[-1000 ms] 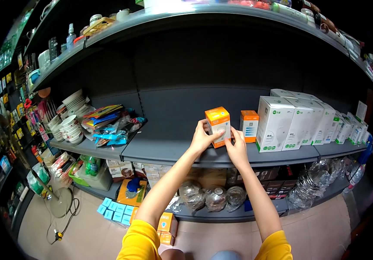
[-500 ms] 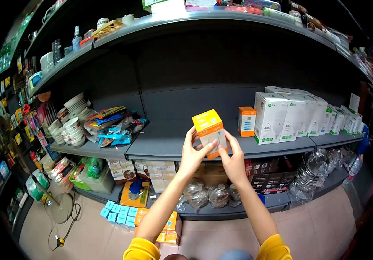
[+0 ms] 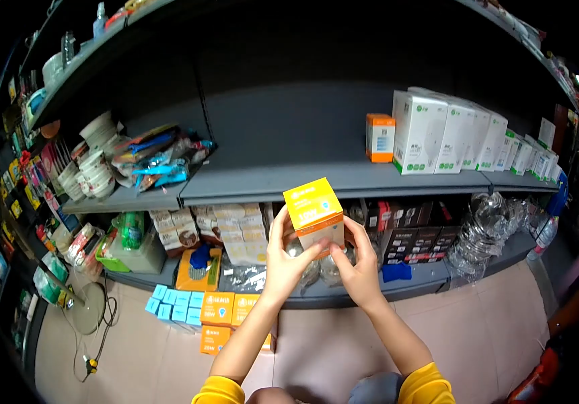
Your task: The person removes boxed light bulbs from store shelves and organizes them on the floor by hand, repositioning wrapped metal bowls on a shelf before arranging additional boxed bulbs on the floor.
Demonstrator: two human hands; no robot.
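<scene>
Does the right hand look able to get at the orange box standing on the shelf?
Probably yes: nothing stands in front of the shelf box, but the right hand holds another box, so the left hand would likely have to support that alone.

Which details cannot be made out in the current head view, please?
Head view:
- Lower front of the orange-and-white box: covered by the left hand and right hand.
- Its underside: turned away.
- Upper shelf: middle cut off by the top edge.
- Print on the small boxes: too small.
</scene>
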